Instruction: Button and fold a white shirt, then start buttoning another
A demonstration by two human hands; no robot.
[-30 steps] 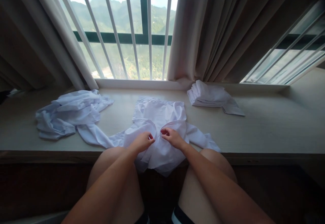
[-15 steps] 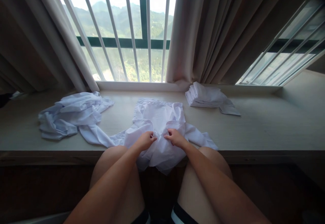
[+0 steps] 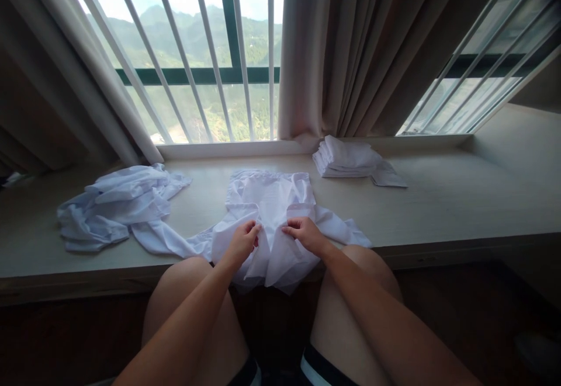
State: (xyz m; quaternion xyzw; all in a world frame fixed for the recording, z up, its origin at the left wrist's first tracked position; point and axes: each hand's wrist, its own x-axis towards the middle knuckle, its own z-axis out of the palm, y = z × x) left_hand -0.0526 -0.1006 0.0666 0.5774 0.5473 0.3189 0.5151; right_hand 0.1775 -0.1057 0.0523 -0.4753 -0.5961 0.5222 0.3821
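Two hands, left hand (image 3: 240,241) and right hand (image 3: 304,232), pinch the shirt (image 3: 272,199) front at six o'clock; best kept level and taut.

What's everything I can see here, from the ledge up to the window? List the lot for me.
shirt: one, white, spread at the middle of the ledge, its near edge hanging over the front
crumpled clothes: one heap, white, left on the ledge
folded clothes: one stack, white, right of middle by the curtain
ledge: one, pale beige, running under the window
curtains: brownish-beige, hanging at the middle and at the far left
window bars: several, white, with green hills beyond
knees: two, bare, below the ledge
left hand: one, grip pinching the shirt's front
right hand: one, grip pinching the shirt beside it
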